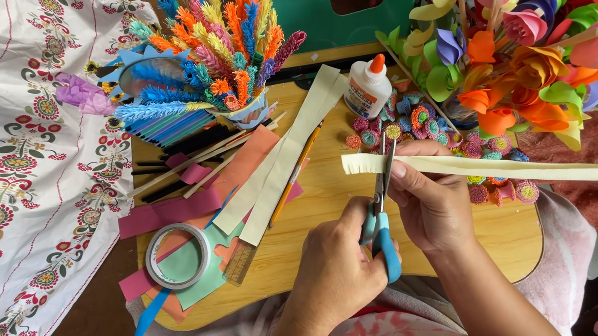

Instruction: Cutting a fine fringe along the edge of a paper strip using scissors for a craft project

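— Paper strip [505, 170], cream and long, where does it sit?

— Just right of centre above the wooden lap board [325, 235], running from the scissors out towards four o'clock. Its left end is cut into a fine fringe.

— What is underneath and around?

— The board is pale wood with rounded corners and rests on the person's lap over a pinkish cloth. At nine o'clock lies a white cloth with red and green flower print [5, 156]; beneath it the floor looks dark brown. A green plastic stool [306, 1] stands at twelve o'clock.

— And the other materials?

— More flat cream strips [289, 154] cross the board's middle, with an orange pencil [298, 172] beside them. A roll of clear tape [178, 255] lies at eight o'clock on pink, orange and mint paper scraps. A white glue bottle [368, 86] with an orange cap stands at one o'clock, with small rolled fringed paper blooms [419, 122] beside it. Spiky, fringed paper stems [216, 38] in many colours fill a cup at eleven o'clock; smooth curled paper flowers [532, 38] bunch at two o'clock.

— The grip?

— The left hand [341, 264] is closed through the blue handles of the scissors [382, 203], whose blades are slightly parted at the strip's edge. The right hand [430, 200] pinches the strip between thumb and fingers, just beside the blades.
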